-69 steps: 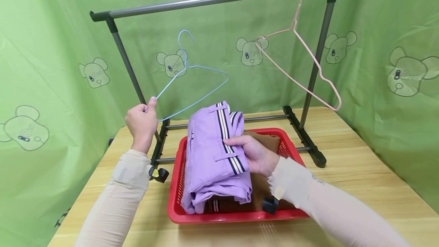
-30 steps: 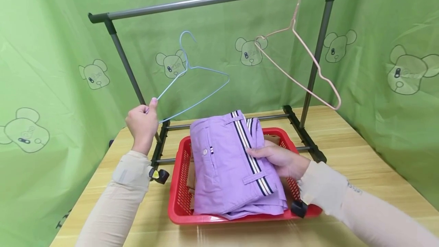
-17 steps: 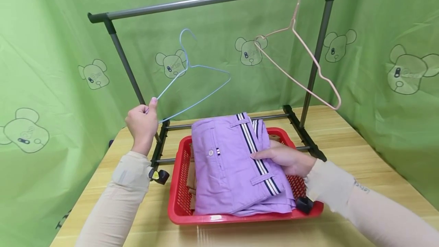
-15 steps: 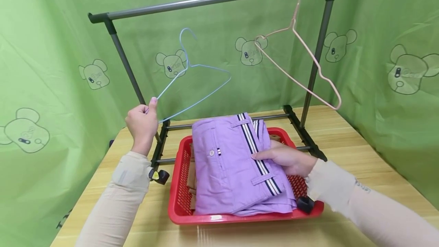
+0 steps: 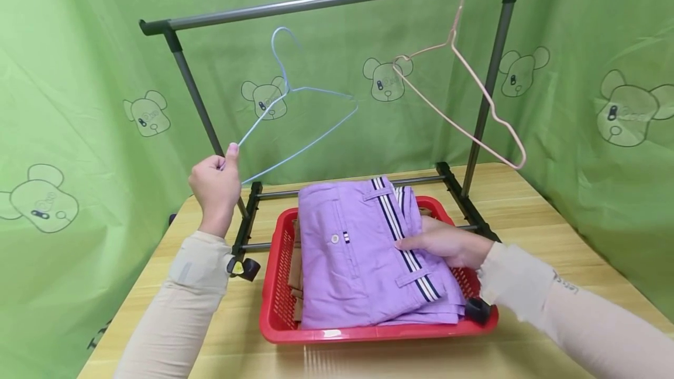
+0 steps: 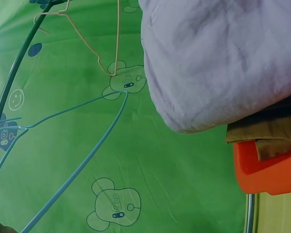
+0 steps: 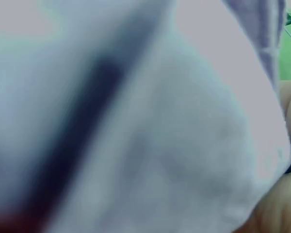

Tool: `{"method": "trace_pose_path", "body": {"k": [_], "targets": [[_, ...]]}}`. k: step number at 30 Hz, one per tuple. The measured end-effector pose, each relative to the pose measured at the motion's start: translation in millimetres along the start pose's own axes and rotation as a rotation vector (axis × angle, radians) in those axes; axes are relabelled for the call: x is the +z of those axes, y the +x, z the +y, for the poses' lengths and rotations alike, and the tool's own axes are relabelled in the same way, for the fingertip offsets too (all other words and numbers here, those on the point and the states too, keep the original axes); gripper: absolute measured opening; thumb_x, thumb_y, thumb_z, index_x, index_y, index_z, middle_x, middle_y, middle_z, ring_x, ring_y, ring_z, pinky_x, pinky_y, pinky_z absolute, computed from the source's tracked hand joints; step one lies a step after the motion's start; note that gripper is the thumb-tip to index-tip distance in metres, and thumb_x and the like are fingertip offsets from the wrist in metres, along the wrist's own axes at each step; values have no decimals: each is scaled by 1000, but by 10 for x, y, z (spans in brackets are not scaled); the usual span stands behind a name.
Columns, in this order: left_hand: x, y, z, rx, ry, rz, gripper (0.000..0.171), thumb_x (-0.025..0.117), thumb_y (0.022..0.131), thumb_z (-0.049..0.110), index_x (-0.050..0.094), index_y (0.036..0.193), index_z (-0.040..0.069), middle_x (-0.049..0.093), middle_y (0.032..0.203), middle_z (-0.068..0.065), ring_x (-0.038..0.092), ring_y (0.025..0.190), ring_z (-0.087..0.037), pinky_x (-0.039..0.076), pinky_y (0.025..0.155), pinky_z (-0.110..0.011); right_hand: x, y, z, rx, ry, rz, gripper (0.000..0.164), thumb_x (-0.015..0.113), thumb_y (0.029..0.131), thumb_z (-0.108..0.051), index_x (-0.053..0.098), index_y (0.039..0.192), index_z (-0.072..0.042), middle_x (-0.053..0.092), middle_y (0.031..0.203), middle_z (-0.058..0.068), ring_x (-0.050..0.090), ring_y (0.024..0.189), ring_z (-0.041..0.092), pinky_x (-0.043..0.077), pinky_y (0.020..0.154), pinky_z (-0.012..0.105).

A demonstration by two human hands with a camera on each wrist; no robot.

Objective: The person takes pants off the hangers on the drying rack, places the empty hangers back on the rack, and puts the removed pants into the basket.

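Observation:
In the head view my left hand [image 5: 215, 189] grips a light blue wire hanger [image 5: 310, 144] by one shoulder end, its hook pointing up in front of the rack. My right hand [image 5: 447, 243] pinches the striped waistband of folded purple trousers [image 5: 347, 268], thumb on top, the other fingers hidden under the cloth. The trousers lie over a red plastic basket [image 5: 337, 334]. Brown cloth [image 5: 295, 268] shows beneath them at the basket's left. In the left wrist view the trousers [image 6: 223, 63] bulge at upper right, the hanger [image 6: 82, 165] at left. Blurred trousers fabric [image 7: 194, 126] fills most of the right wrist view.
A dark metal clothes rack [image 5: 337, 2] stands behind the basket on a wooden table [image 5: 547, 244]. From its bar, at the right, hangs a pink hanger [image 5: 458, 121]. Green printed curtain [image 5: 590, 28] surrounds the table at back and sides.
My right hand has carried the trousers rightward and lower over the basket, covering most of the brown cloth; their button side now shows. The blue hanger has risen slightly in my left hand.

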State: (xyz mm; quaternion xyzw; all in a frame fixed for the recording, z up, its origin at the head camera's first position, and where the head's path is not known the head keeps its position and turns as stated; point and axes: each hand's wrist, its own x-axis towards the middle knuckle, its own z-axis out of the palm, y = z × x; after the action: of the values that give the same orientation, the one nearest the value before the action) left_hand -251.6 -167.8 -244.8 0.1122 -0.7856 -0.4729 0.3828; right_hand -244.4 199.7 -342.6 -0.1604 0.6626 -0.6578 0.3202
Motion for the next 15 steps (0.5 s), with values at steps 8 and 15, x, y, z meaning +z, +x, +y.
{"method": "trace_pose_path", "body": {"k": [8,15], "targets": [[-29,2,52,-10,-30,10,47,63,93,41,49,59,11,43,51,2,40,52,-16,34,56,-27,-52,15,13,14,-91,5,56,60,91,-2,31,137,11,64,111,24,65,99,39,53,84,49],[-53,20,84,13,-58,43,48,64,93,41,49,58,12,41,49,3,38,51,-14,33,56,-26,-72,21,17,28,-141,28,60,63,90,-2,31,139,10,64,112,22,65,100,37,53,85,48]]}}
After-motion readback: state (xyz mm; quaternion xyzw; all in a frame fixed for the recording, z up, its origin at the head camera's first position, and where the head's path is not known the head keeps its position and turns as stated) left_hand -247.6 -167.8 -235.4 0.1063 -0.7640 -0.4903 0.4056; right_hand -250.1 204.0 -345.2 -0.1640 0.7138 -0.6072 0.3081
